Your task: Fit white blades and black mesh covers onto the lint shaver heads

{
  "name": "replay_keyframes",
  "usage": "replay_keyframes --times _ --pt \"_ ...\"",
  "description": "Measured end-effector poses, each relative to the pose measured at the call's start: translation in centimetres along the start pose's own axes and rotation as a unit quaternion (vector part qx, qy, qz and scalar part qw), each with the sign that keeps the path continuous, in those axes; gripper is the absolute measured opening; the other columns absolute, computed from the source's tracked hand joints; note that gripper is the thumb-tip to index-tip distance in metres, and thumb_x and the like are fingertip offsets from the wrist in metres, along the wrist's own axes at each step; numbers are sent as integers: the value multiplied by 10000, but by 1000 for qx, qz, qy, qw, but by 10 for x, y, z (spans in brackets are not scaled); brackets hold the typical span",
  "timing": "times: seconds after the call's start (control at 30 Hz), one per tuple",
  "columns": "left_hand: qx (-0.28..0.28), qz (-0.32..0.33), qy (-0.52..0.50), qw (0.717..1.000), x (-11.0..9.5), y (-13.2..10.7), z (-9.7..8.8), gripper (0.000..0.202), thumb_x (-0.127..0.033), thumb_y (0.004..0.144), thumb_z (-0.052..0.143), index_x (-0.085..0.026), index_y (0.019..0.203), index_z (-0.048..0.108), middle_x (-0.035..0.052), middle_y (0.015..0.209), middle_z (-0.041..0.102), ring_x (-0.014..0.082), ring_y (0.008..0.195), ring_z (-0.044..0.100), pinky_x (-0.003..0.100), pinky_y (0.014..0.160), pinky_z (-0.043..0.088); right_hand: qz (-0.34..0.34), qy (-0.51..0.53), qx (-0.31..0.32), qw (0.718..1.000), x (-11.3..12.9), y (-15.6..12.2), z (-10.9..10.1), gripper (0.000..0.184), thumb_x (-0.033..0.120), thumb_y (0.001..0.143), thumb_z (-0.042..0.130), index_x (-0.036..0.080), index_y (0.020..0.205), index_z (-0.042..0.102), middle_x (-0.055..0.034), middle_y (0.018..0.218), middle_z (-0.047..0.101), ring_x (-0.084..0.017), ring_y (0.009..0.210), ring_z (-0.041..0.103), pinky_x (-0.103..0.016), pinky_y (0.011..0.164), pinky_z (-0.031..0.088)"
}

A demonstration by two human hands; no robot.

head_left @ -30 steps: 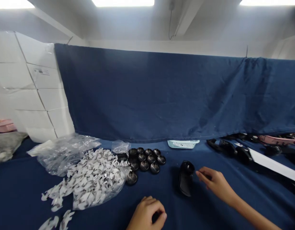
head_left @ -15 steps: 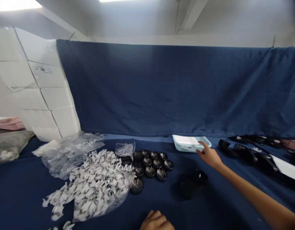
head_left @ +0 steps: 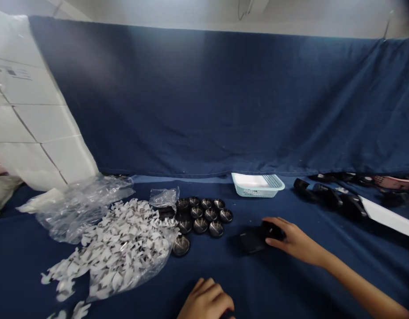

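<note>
My right hand (head_left: 295, 241) has its thumb and fingers closed around the rounded end of a black object (head_left: 252, 242) on the blue cloth. The grip hides part of that object, and I cannot tell its kind. At the bottom edge, my left hand (head_left: 206, 301) is curled. A bit of something black (head_left: 227, 314) shows beneath its fingers, mostly out of view. Several round, shallow black caps (head_left: 200, 225) lie grouped between the hands and a pile of small white plastic pieces (head_left: 128, 248), which spills from a clear bag.
A light blue basket (head_left: 259, 192) with a white sheet in it stands at the back. More black parts (head_left: 330, 195) and a long white strip (head_left: 390, 216) lie at right. Crumpled clear plastic (head_left: 78, 208) and white boxes (head_left: 32, 115) are at left, with a blue curtain (head_left: 207, 102) behind.
My right hand has come down from the basket's rim and closed on the black object. My left hand has entered further into view, with something black now showing. The camera view has tipped downward.
</note>
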State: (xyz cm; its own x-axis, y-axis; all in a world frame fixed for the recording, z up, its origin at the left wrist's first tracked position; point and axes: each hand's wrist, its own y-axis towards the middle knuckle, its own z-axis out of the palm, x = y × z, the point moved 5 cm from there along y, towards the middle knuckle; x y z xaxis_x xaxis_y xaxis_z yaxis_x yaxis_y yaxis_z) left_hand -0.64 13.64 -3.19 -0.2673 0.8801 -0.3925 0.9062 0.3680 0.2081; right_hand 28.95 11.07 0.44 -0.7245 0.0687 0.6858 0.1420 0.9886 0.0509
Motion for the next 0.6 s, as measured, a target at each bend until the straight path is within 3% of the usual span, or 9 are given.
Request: replay_keyframes --times 0.1,0.17,0.2,0.3,0.37,0.47,0.53,0.6 --pt "16 -66 -96 993 -4 4 -12 55 -241 794 669 -213 840 658 10 810 674 189 799 597 315 792 419 2 70 15 997 3 -6 3 542 471 815 641 258 1305 550 -86 1189 642 -294 1030 627 -445 887 520" --pt "-23 -142 -250 957 -3 10 -19 147 -332 836 611 -190 849 646 29 812 660 185 794 601 325 786 439 -4 126 35 991 13 -11 7 538 485 846 604 251 1324 530 -82 1160 658 -276 987 647 -431 859 539" --pt "-44 -190 -347 917 -2 13 -20 254 -421 863 563 -178 870 634 38 816 650 180 768 607 319 748 458 -9 153 43 987 20 -15 9 529 491 863 579 255 1333 521 -81 1175 655 -270 996 647 -426 860 542" --pt "-51 -314 -584 747 -10 29 -12 581 -681 854 411 -138 970 580 62 816 628 163 597 605 291 539 477 -27 225 56 972 42 -23 18 486 477 893 550 271 1332 525 -76 1281 611 -272 1140 588 -434 954 495" --pt "-36 -343 -648 679 -23 45 -8 713 -772 813 358 -131 1057 552 74 823 634 172 541 607 286 454 472 -38 262 60 962 50 -25 24 468 457 896 563 268 1324 533 -76 1299 602 -271 1187 558 -443 1003 456" --pt "19 -336 -745 577 -45 65 1 899 -856 767 216 -104 1126 553 129 940 652 202 550 644 318 418 498 -48 288 63 954 52 -24 31 467 432 900 575 262 1332 521 -82 1274 609 -267 1170 568 -455 1015 441" --pt "39 -314 -797 515 -53 73 8 907 -832 796 203 -72 1113 584 153 997 652 196 562 656 319 441 516 -56 288 59 954 48 -24 32 490 414 889 601 270 1347 501 -77 1272 597 -267 1174 558 -462 1037 417" --pt "38 -305 -823 478 -53 75 15 790 -740 865 284 -58 1111 599 151 999 661 181 567 656 308 475 525 -67 284 49 955 45 -25 32 526 391 874 631 287 1366 475 -67 1318 549 -265 1221 514 -461 1086 358"
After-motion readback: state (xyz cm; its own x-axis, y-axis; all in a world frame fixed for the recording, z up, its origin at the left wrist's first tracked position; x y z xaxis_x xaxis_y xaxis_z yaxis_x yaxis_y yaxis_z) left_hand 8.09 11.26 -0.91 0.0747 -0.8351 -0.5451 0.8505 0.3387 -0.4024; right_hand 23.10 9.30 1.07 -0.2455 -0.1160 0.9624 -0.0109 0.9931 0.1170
